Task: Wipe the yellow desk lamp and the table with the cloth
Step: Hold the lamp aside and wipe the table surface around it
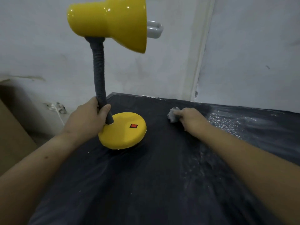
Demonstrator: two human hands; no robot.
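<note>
The yellow desk lamp (113, 25) stands near the left edge of the dark table (146, 184), its round base (123, 132) tilted, with a red switch on top. My left hand (87, 117) grips the grey flexible neck just above the base. A white bulb sticks out of the shade on the right. My right hand (190, 117) holds a small crumpled grey cloth (172, 115) pressed on the table to the right of the lamp.
White dust (227, 124) streaks the table's right side and runs down the middle right. A pale wall stands close behind. A wall socket with a white plug (56, 108) and brown cardboard (13, 135) lie to the left, below table level.
</note>
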